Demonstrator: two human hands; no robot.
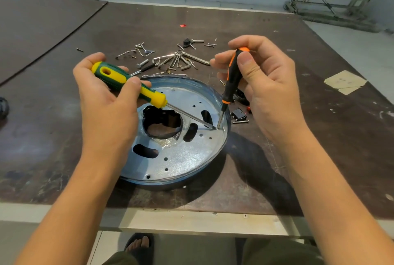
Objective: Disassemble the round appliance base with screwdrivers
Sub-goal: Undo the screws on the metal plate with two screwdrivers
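Left hand (106, 102) grips the yellow-and-green screwdriver (128, 82) around its handle; the right hand (262, 85) pinches the slim black-and-orange screwdriver (231, 77) near its top. Both tips meet at one spot inside the round appliance base (181, 158), near its right rim. The base lies on the dark worktop (319, 136). Behind it lie loose screws (145, 51) and hex keys (199, 60). Small black parts (238, 114) sit just beside its right edge, and a tape patch (344, 81) lies well apart.

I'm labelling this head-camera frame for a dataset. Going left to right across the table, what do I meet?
Dark rounded object at the left edge → left hand → round silvery metal appliance base → right hand → beige patch of tape or paper. Left out, overlapping the hands: yellow-and-green-handled screwdriver, black-and-orange-handled screwdriver.
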